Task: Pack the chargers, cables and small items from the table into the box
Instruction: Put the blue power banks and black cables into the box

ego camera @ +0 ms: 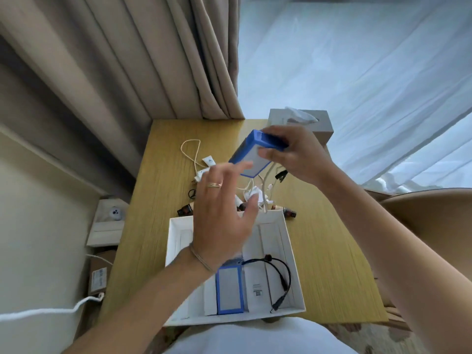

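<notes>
My right hand [293,152] holds a blue-edged grey battery pack [251,155] tilted in the air above the table, with white and black leads [268,185] dangling from it. My left hand [224,213] hovers with spread fingers over the open white box [293,254], just below that pack, holding nothing. Inside the box lie a second blue-edged pack [229,290], a black cable [281,279] and a white charger block [256,290]. Beyond the box, a cream cable [191,152], white plugs [204,172] and small dark bottles [185,209] lie on the wooden table [327,251].
A grey tissue box [301,121] stands at the table's far right corner. Beige curtains [127,60] hang behind. On the floor to the left sit a white carton [107,223], a brown box [99,274] and a white cord [51,309].
</notes>
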The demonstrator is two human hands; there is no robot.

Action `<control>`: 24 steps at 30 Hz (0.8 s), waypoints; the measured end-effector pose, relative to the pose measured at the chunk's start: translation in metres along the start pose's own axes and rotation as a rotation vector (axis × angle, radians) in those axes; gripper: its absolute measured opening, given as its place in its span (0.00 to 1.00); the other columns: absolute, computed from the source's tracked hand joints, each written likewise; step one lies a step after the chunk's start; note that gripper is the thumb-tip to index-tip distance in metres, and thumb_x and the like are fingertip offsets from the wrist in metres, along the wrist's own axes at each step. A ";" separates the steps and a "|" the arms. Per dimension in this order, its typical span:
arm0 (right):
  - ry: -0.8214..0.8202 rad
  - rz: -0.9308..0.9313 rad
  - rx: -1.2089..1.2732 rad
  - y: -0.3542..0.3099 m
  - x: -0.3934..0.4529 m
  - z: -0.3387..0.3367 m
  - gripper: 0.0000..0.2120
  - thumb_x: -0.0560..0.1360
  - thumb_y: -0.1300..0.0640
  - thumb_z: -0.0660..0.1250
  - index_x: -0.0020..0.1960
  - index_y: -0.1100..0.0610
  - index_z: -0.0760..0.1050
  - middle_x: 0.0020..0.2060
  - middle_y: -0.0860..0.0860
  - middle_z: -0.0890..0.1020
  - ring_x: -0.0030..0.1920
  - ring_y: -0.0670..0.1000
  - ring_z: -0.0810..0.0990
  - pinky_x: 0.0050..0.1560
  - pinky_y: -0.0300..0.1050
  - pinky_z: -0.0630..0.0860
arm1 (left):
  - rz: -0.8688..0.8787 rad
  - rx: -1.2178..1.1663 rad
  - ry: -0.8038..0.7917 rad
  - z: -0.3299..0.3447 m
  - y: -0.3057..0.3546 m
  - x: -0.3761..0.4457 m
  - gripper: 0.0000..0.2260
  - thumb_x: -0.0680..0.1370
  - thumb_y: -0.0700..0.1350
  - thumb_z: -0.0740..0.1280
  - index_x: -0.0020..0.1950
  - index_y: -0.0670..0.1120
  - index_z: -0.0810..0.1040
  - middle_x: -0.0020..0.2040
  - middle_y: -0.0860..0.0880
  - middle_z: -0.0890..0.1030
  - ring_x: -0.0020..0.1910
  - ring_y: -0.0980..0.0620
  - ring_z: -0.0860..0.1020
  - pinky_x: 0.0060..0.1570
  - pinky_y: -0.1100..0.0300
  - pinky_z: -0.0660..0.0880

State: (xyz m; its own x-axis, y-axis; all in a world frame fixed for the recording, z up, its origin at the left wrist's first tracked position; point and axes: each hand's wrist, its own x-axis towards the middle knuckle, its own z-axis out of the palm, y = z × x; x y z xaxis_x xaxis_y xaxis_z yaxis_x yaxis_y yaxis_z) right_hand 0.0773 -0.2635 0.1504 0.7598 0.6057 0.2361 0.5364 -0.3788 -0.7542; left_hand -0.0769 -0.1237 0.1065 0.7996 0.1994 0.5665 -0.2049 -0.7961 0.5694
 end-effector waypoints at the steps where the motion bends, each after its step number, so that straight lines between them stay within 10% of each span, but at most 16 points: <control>1: -0.014 -0.015 -0.019 -0.002 0.001 0.003 0.08 0.72 0.55 0.72 0.49 0.56 0.82 0.32 0.43 0.76 0.33 0.41 0.71 0.35 0.32 0.64 | -0.058 0.006 -0.007 -0.011 -0.004 0.021 0.23 0.75 0.52 0.69 0.69 0.52 0.71 0.60 0.52 0.74 0.59 0.54 0.72 0.59 0.63 0.69; 6: -0.137 -0.095 -0.034 -0.010 0.006 0.012 0.07 0.74 0.54 0.75 0.48 0.55 0.81 0.35 0.52 0.79 0.33 0.50 0.73 0.36 0.44 0.67 | -0.237 -0.182 -0.294 -0.032 -0.020 0.080 0.12 0.75 0.53 0.73 0.56 0.51 0.79 0.49 0.56 0.83 0.47 0.60 0.81 0.47 0.54 0.82; 10: -0.166 -0.043 0.069 -0.009 0.011 0.009 0.23 0.66 0.71 0.67 0.56 0.52 0.80 0.48 0.50 0.84 0.45 0.49 0.81 0.42 0.43 0.77 | -0.193 -0.122 -0.216 -0.036 -0.032 0.080 0.07 0.77 0.50 0.71 0.51 0.51 0.76 0.46 0.52 0.84 0.43 0.55 0.82 0.38 0.55 0.81; 16: -0.131 0.151 0.002 0.024 0.014 -0.004 0.23 0.67 0.73 0.67 0.55 0.52 0.82 0.45 0.50 0.87 0.47 0.47 0.84 0.56 0.59 0.80 | -0.334 -0.221 -0.038 -0.057 -0.046 0.078 0.09 0.77 0.52 0.68 0.51 0.46 0.76 0.46 0.53 0.82 0.43 0.58 0.80 0.37 0.63 0.75; 20: -0.147 0.182 0.324 0.016 0.017 0.014 0.16 0.79 0.59 0.70 0.66 0.54 0.77 0.54 0.52 0.86 0.57 0.49 0.84 0.61 0.47 0.78 | -0.395 -0.360 -0.051 -0.068 -0.052 0.078 0.09 0.80 0.48 0.68 0.52 0.43 0.77 0.48 0.49 0.83 0.46 0.57 0.80 0.41 0.61 0.77; 24: -0.161 0.192 0.659 -0.013 0.013 0.034 0.13 0.85 0.58 0.57 0.56 0.64 0.78 0.39 0.57 0.83 0.43 0.56 0.83 0.50 0.46 0.78 | -0.678 -0.691 -0.029 -0.077 -0.053 0.073 0.08 0.80 0.49 0.68 0.52 0.45 0.76 0.48 0.48 0.83 0.49 0.51 0.83 0.40 0.57 0.80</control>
State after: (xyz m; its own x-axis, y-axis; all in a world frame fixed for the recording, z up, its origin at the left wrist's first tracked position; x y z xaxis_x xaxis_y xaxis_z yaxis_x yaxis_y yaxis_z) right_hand 0.0680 -0.2271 0.1426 0.7276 0.6860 0.0060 0.0250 -0.0178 -0.9995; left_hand -0.0511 -0.0229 0.1634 0.8816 0.4716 -0.0211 0.0259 -0.0038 0.9997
